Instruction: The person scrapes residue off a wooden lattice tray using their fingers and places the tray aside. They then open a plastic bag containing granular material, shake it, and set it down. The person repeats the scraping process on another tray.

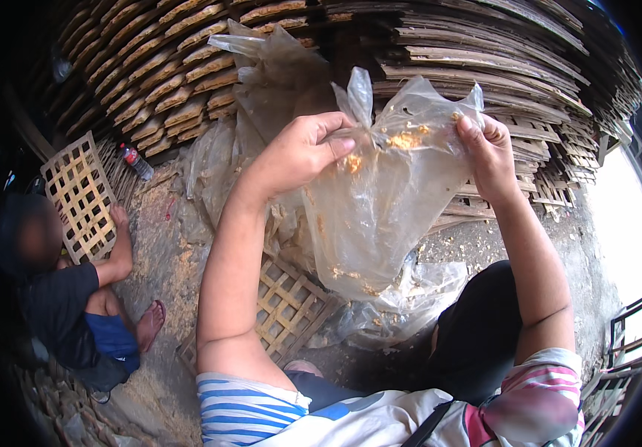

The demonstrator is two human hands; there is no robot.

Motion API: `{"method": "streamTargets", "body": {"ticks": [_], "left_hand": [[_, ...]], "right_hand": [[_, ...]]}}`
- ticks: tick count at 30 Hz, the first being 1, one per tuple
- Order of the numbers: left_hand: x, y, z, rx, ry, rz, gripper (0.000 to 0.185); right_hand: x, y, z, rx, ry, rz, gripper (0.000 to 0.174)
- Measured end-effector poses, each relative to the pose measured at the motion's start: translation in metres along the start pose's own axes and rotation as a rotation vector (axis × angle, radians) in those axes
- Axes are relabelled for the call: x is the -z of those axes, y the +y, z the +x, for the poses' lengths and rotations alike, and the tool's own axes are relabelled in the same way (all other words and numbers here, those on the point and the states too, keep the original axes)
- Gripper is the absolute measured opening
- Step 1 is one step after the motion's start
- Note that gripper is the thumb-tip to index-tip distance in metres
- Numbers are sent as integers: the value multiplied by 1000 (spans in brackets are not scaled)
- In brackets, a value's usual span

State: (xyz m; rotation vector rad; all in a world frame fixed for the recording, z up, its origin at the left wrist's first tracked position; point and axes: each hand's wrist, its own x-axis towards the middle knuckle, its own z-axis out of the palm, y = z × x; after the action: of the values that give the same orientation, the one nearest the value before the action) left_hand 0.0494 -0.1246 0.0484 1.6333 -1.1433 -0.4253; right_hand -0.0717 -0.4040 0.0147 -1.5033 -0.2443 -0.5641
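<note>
A large clear plastic sheet or bag (371, 218) hangs between my two hands, with orange-yellow crumbs stuck to it. My left hand (318, 145) pinches its gathered upper edge between thumb and fingers. At the right, my right hand (485, 148) grips the upper corner. The lower end of the plastic reaches down to another crumpled clear plastic piece (399, 313) near my legs. Partly under it and behind my left forearm lies a woven bamboo tray (290, 302). More wrinkled plastic sheets (220, 156) are heaped beyond my left arm.
A person (63, 313) sits at the left, a hand on an upright woven bamboo tray (83, 195). Near them is a plastic bottle (137, 162) with a red label. Tall stacks of filled trays (170, 67) and of bamboo trays (499, 72) stand ahead. Crumbs litter the floor (170, 290).
</note>
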Motion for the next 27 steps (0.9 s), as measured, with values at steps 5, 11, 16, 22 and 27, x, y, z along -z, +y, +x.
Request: {"method": "streamTargets", "body": {"ticks": [5, 11, 16, 22, 27], "left_hand": [[-20, -6, 1, -98, 4, 26, 26], [-19, -7, 6, -69, 77, -410, 25], [-21, -11, 9, -46, 112, -397, 22], [-30, -20, 13, -54, 166, -309, 19], [-32, -23, 15, -31, 93, -352, 19]], "right_hand": [[-23, -8, -8, 11, -14, -208, 28], [-14, -8, 5, -75, -58, -399, 38], [12, 2, 19, -86, -177, -359, 47], [53, 19, 21, -229, -134, -563, 72], [29, 4, 10, -229, 20, -751, 91]]}}
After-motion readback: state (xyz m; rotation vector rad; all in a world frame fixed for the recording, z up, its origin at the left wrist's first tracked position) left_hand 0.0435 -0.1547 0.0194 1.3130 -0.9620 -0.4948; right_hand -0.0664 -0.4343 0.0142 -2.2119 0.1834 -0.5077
